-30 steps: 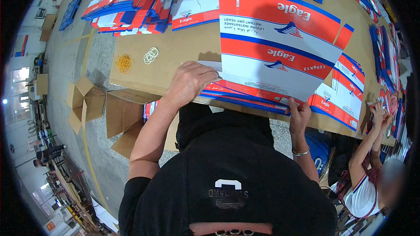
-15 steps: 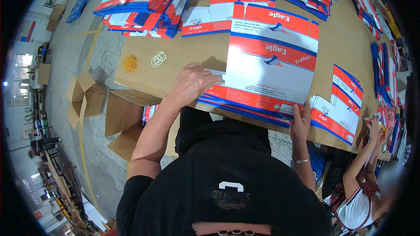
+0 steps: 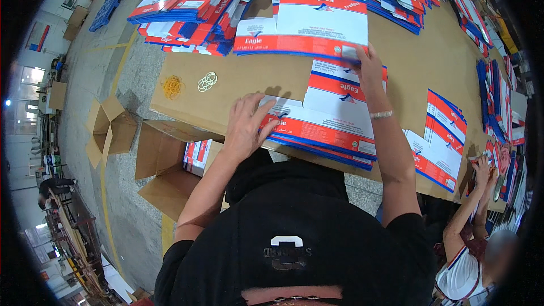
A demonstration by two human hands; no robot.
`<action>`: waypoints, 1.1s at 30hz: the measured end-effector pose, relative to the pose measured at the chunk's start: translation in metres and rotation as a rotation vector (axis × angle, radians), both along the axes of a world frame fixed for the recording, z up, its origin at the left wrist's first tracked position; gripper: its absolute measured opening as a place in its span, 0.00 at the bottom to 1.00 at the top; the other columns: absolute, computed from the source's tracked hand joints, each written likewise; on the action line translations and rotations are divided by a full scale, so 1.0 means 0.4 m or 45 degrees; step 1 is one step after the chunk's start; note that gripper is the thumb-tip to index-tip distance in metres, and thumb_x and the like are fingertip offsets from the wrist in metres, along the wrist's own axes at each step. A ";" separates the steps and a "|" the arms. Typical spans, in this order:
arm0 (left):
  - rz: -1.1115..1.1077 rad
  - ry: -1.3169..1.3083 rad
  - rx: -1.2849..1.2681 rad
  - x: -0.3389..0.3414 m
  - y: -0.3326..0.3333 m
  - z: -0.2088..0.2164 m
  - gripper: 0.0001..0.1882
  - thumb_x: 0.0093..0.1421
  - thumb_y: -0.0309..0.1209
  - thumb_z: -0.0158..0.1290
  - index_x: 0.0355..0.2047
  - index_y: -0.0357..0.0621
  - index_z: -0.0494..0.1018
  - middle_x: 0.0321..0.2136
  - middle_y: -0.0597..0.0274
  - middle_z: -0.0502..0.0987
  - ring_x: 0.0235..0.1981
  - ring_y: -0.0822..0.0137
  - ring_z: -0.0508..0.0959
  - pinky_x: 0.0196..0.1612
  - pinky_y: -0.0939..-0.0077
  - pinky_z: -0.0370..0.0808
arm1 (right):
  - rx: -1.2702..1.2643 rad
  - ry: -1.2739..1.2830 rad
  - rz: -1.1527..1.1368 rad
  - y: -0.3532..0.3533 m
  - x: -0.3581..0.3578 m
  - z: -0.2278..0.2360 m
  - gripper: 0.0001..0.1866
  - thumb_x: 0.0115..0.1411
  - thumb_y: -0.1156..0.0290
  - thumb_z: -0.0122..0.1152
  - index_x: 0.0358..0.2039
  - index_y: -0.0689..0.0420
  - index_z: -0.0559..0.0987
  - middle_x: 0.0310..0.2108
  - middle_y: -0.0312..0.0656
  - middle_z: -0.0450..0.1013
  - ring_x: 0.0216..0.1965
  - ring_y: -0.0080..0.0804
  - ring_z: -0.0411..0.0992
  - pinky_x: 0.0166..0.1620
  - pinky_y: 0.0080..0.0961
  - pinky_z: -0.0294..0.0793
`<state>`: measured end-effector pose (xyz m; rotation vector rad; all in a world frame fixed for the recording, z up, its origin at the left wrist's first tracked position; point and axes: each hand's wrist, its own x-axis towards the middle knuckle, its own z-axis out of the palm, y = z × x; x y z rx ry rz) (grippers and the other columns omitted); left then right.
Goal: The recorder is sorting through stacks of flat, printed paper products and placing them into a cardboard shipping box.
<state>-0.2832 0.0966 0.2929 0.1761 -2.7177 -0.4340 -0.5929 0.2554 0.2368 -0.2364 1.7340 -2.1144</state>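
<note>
A stack of flat printed cartons [image 3: 340, 122], red, white and blue, lies at the table's near edge in front of me. Over its left end my left hand [image 3: 246, 124] rests with fingers spread, fingertips at the narrow flap. Farther off, another flat carton [image 3: 323, 20] lies on the far pile, overlapping the near stack's far side in view. My right hand [image 3: 369, 68] reaches out to it and pinches its near right corner. Part of what lies beneath that carton is hidden.
Orange rubber bands [image 3: 171, 87] and pale rubber bands [image 3: 207, 81] lie on the brown table at left. Tall carton piles [image 3: 181, 0] stand far left and far right. An open cardboard box [image 3: 164, 136] stands below the left edge. At right are more cartons [image 3: 445, 141] and a co-worker's hands [image 3: 484, 173].
The top flat carton has moved from the near stack away from me onto the far pile, with my right hand. My left hand has opened its fingers, staying near the stack's left end.
</note>
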 end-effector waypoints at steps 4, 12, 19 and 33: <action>-0.055 -0.345 0.048 0.020 0.013 -0.068 0.38 0.51 0.48 0.62 0.60 0.51 0.63 0.60 0.50 0.61 0.61 0.46 0.60 0.58 0.42 0.59 | 1.044 0.751 -0.121 -0.027 -0.082 -0.075 0.27 0.61 0.62 0.60 0.55 0.65 0.69 0.47 0.51 0.72 0.43 0.38 0.74 0.45 0.31 0.76; -0.148 -0.730 0.031 -0.060 -0.008 -0.108 0.52 0.44 0.55 0.64 0.65 0.50 0.56 0.65 0.54 0.54 0.67 0.47 0.50 0.61 0.32 0.52 | 1.010 1.077 0.648 0.214 0.241 0.075 0.30 0.56 0.55 0.66 0.57 0.50 0.71 0.58 0.47 0.67 0.61 0.47 0.61 0.61 0.43 0.61; -0.258 -0.918 0.104 -0.143 -0.003 -0.095 0.60 0.34 0.52 0.71 0.66 0.48 0.56 0.66 0.52 0.53 0.68 0.49 0.50 0.61 0.34 0.52 | 1.469 1.043 0.681 0.339 0.395 -0.003 0.32 0.52 0.43 0.64 0.59 0.31 0.71 0.68 0.44 0.54 0.69 0.53 0.45 0.65 0.60 0.40; -0.162 -0.688 -0.080 -0.155 0.040 -0.027 0.59 0.25 0.46 0.75 0.60 0.47 0.60 0.54 0.53 0.63 0.57 0.51 0.63 0.53 0.53 0.65 | 1.285 0.817 -0.128 0.366 0.351 -0.037 0.35 0.56 0.57 0.66 0.62 0.54 0.66 0.64 0.59 0.55 0.65 0.54 0.54 0.64 0.44 0.57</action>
